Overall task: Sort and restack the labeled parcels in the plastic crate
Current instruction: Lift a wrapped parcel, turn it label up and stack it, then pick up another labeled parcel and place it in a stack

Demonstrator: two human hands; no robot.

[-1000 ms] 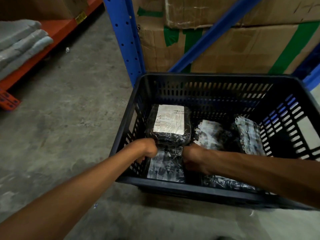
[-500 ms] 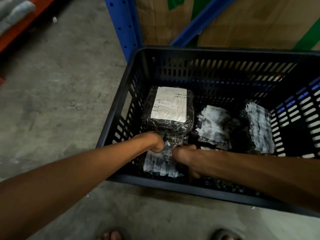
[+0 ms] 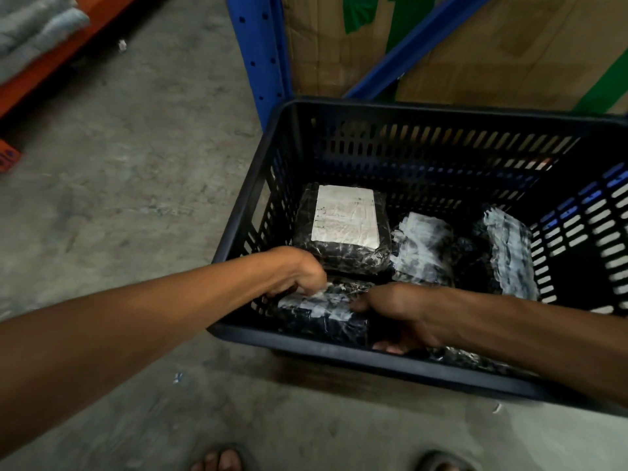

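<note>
A dark plastic crate (image 3: pixel 343 353) stands on the floor with several black-wrapped parcels in it. Both hands reach into its near left corner. My left hand (image 3: pixel 300 271) grips the left end of a black parcel with a crumpled label (image 3: pixel 319 312). My right hand (image 3: pixel 396 309) holds the same parcel's right end, fingers curled under it. Behind it lies a parcel with a flat white label facing up (image 3: pixel 343 222). To the right sit a parcel with a wrinkled label (image 3: pixel 421 244) and another leaning on edge (image 3: pixel 509 249).
The crate stands against a blue rack upright (image 3: pixel 260 59) with cardboard boxes (image 3: pixel 475 45) behind it. An orange shelf with folded grey cloth (image 3: pixel 30 32) is at the far left. Bare concrete floor (image 3: pixel 129 185) spreads left of the crate. My feet show at the bottom edge.
The view has tilted down toward the crate. My hands have shifted from between the stacked parcels to the two ends of the near-left parcel, which now lies turned more crosswise.
</note>
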